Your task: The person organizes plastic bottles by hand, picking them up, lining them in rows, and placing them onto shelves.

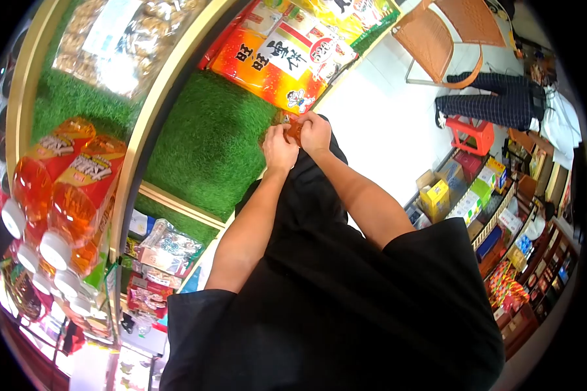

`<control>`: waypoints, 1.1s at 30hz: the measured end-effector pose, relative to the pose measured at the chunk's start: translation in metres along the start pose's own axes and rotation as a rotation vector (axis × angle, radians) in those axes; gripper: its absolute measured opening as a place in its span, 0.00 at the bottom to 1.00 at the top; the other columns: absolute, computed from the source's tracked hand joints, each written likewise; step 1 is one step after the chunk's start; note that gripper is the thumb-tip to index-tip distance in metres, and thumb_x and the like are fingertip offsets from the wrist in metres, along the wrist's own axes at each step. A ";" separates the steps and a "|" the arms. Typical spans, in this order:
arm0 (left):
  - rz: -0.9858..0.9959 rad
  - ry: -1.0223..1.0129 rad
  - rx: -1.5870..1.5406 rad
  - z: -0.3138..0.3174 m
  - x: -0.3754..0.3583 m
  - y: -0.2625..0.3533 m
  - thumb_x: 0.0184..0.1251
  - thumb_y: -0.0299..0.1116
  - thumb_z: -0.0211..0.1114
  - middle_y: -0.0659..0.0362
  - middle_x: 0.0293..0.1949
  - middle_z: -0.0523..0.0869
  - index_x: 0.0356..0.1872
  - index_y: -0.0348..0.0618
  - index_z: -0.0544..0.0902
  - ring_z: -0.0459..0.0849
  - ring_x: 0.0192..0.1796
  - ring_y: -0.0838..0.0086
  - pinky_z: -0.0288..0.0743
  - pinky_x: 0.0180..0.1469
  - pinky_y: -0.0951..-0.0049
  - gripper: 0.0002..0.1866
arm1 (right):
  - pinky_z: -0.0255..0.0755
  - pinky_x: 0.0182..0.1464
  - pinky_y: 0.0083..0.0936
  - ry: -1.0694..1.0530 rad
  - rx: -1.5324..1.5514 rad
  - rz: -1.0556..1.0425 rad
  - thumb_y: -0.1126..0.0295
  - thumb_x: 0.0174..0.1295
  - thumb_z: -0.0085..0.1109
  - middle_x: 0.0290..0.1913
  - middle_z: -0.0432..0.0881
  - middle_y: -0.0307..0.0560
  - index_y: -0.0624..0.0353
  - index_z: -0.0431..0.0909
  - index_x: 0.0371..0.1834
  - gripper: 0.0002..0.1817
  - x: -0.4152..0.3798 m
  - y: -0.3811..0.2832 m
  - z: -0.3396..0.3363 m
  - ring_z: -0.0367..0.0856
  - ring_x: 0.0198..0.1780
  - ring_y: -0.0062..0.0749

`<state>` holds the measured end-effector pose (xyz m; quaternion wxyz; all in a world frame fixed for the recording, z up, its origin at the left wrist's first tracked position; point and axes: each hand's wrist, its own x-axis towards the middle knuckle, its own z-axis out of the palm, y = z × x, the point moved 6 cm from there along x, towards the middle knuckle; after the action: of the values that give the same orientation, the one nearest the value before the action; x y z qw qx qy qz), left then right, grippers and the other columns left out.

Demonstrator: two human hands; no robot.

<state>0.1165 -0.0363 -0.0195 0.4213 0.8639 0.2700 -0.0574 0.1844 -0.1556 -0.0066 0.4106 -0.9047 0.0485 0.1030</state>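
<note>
Both hands are together at the front edge of a shelf lined with green turf (205, 140). My left hand (280, 148) has its fingers bent round a small reddish-orange packet (295, 132). From the right, my right hand (315, 135) closes on the same packet, and its fingers partly cover it. Just beyond the hands lies a large orange and yellow snack bag (284, 58) with Chinese characters, flat on the turf.
Orange drink bottles (75, 202) with white caps fill the left shelf. Packaged snacks (166, 251) sit on a lower shelf. At the right are a brown chair (430, 39), a red stool (473, 135), a person in dark trousers (492, 107) and boxed goods (435, 197).
</note>
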 end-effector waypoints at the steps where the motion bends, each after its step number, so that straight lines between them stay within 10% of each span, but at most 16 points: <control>1: -0.019 -0.002 -0.021 0.000 0.001 0.001 0.60 0.32 0.61 0.52 0.46 0.82 0.44 0.47 0.84 0.80 0.53 0.54 0.73 0.56 0.54 0.11 | 0.78 0.44 0.38 -0.002 -0.028 0.036 0.77 0.56 0.45 0.29 0.85 0.55 0.62 0.82 0.28 0.12 0.002 0.005 0.000 0.85 0.35 0.50; 18: -0.299 0.027 -0.123 -0.008 0.006 -0.039 0.61 0.37 0.63 0.50 0.47 0.83 0.34 0.53 0.88 0.78 0.56 0.53 0.72 0.56 0.50 0.06 | 0.76 0.40 0.42 -0.043 -0.188 -0.156 0.71 0.55 0.52 0.29 0.84 0.60 0.62 0.84 0.30 0.11 0.001 -0.023 0.019 0.83 0.32 0.54; 25: -0.449 -0.030 -0.209 -0.010 -0.004 -0.097 0.59 0.56 0.67 0.49 0.55 0.81 0.43 0.54 0.88 0.74 0.62 0.51 0.71 0.64 0.54 0.20 | 0.75 0.43 0.47 -0.079 -0.295 -0.202 0.66 0.58 0.54 0.31 0.83 0.66 0.67 0.83 0.32 0.14 0.016 -0.028 0.032 0.82 0.37 0.63; 33: -0.373 -0.184 -0.431 -0.020 0.005 -0.131 0.60 0.44 0.62 0.46 0.46 0.87 0.47 0.45 0.87 0.85 0.51 0.55 0.76 0.55 0.61 0.19 | 0.75 0.46 0.51 -0.095 -0.342 -0.219 0.65 0.59 0.52 0.34 0.83 0.69 0.65 0.85 0.35 0.15 0.025 -0.034 0.029 0.83 0.40 0.65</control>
<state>0.0511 0.0469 -0.0995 0.5998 0.6812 0.3909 -0.1533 0.2108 -0.1113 -0.0058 0.2615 -0.9552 -0.0879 0.1069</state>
